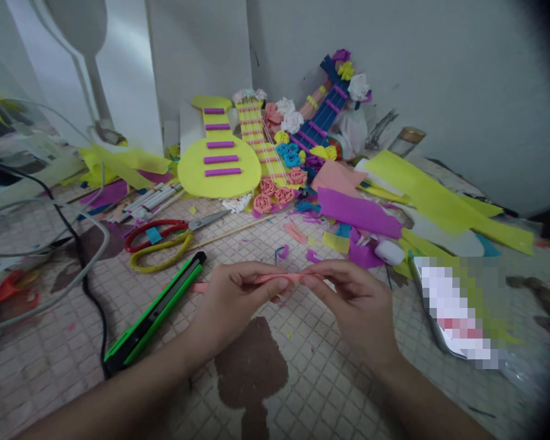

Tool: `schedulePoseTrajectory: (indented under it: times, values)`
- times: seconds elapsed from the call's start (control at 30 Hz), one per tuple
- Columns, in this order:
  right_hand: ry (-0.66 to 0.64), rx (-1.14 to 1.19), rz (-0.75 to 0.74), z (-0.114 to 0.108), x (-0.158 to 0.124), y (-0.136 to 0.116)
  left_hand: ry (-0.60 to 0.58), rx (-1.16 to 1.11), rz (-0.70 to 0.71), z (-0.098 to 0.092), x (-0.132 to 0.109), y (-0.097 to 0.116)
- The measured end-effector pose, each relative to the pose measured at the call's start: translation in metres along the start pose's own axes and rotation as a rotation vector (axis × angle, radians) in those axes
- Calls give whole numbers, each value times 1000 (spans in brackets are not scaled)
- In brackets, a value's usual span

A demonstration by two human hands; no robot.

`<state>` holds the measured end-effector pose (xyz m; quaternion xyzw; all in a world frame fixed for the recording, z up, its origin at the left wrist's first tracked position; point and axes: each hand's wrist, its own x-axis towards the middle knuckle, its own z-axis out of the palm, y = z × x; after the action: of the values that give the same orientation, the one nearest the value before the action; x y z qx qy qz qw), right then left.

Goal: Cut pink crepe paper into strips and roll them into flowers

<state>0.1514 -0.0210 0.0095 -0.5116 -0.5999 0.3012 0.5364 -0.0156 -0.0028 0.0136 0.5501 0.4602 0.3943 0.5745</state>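
Observation:
A thin strip of salmon-pink crepe paper point(275, 278) stretches between my two hands above the table. My left hand point(238, 299) pinches it between thumb and fingers, and the strip's tail shows to the left, beyond that hand. At the strip's right end, the thumb and fingertips of my right hand point(360, 299) are closed on it. A green box cutter point(158, 311) lies just left of my left hand. Farther back on the left are scissors point(165, 241) with one red and one yellow handle loop.
Yellow guitar cutouts point(220, 165) and a blue flower-trimmed guitar point(318, 125) lean at the back. Purple paper point(357, 211) and yellow paper point(440, 195) are piled at the right, near a phone point(458, 311). A black cable point(85, 269) runs along the left.

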Motion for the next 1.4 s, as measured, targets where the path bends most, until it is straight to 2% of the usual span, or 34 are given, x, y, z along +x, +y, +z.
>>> schedulePoseTrajectory:
  times: [0.1,0.23,0.3,0.4,0.47,0.57,0.87,1.03,1.1,1.27,1.33,1.4]
  values:
    - [53,-11,55,-2,2,0,50,-4,-9,-1,0,0]
    - [70,2,117,-3,5,0,48,0,6,-1,-2,-1]
    - [31,59,145,-2,6,1,53,-10,23,-2,-2,-2]
    - [-100,142,192,-1,7,5,60,0,31,-2,-1,-2]
    - [-183,132,212,-1,8,7,53,27,11,-1,0,-3]
    - [-236,83,216,-4,10,9,49,49,-21,1,0,-3]
    - [-121,48,259,-11,18,18,73,-24,26,-7,4,0]
    - [-151,59,261,-10,24,23,67,59,79,-13,10,-2]
    - [-144,100,270,-10,26,25,136,68,161,-18,12,-1]
    - [-126,170,293,-8,30,32,496,86,421,-42,13,21]
    - [-139,181,317,-6,31,36,531,228,433,-55,10,31]
    - [-165,186,353,-2,32,39,489,482,406,-68,6,34]
